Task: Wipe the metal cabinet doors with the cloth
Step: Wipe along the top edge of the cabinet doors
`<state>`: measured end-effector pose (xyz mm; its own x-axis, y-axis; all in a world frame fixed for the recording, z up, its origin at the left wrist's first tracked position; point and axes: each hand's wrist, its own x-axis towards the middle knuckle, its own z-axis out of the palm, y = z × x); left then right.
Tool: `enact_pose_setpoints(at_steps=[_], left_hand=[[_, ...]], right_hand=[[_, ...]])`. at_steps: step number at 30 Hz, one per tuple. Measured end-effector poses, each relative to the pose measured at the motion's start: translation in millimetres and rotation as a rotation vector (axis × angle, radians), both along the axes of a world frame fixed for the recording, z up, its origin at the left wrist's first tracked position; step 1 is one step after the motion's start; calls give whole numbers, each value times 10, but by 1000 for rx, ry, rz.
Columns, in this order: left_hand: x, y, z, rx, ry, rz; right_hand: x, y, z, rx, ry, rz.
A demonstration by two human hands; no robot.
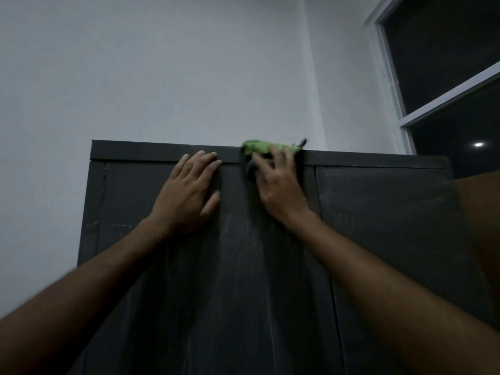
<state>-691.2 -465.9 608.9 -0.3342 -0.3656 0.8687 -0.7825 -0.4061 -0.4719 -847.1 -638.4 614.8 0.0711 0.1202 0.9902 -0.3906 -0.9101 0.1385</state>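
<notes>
cloth (257,148): green, bunched up, sitting at the top rail (162,151) of the cabinet (89,212), just right of the rail's middle. Part of it pokes above the top edge; a darker fold hangs below, next to my thumb.
cloth axis: long side runs left-right along the rail, so it's already lined up for a sideways stroke.
right hand (278,182): fingers curled over the cloth, gripping it and pressing it onto the rail. Cloth lies straight above the palm, at the fingertips. This is the working hand.
left hand (189,190): flat on the left door (216,280), fingers straight and together, tips touching the rail's lower edge. Holds nothing, just bracing. Near the cloth on its left but not touching it.
left door surface: pale streaks run down the panel below both hands. Dust or wipe marks, can't tell which.
right door (384,226): starts just right of my right wrist, past the vertical seam. Looks dull, faint smudges.
next move, my read: cloth is at the very top, so the doors lie below it. Drag down from the rail with the right hand, left stays as brace.
risk: cloth overhangs the top edge and could snag there.
surroundings: white wall behind, dark window (446,63) upper right.
</notes>
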Motion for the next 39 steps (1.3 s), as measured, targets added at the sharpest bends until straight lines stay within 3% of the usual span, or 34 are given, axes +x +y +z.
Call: enact_pose_setpoints(at_steps=[3, 5, 8, 10, 13, 16, 20, 23, 28, 30, 32, 34, 39], left_hand=[[1, -86, -16, -51, -7, 7], [14, -82, -21, -50, -25, 25], [-2, -91, -11, -55, -22, 49], [-10, -106, -16, -63, -24, 53], [-6, -93, -26, -75, -32, 52], [-20, -90, -23, -66, -36, 64], [-69, -92, -13, -58, -44, 127], [-251, -216, -28, -7, -93, 148], [-613, -654, -14, 73, -88, 88], [-685, -737, 14, 69, -78, 94], [-763, -826, 46, 77, -89, 108], [-879, -964, 61, 87, -69, 92], [-1004, -1279, -7, 57, -14, 32]], right_hand=[[-59, -211, -519, -262, 190, 10], [-255, -524, -603, -288, 160, -21], [-388, -636, -151, 56, -99, 11], [-246, -381, 127, 152, -154, 19], [7, -100, -30, -125, 0, 30], [-186, -462, -413, -291, 138, 48], [-663, -970, -82, -115, -55, -13], [-574, -794, 103, 31, -122, 12], [-687, -1119, -595, -300, 117, 27], [-946, -1408, -489, -219, 25, 15], [-1069, -1514, -204, 27, -140, 17], [-980, -1382, -59, 148, -210, 31], [-991, -1426, -613, -175, 78, 46]])
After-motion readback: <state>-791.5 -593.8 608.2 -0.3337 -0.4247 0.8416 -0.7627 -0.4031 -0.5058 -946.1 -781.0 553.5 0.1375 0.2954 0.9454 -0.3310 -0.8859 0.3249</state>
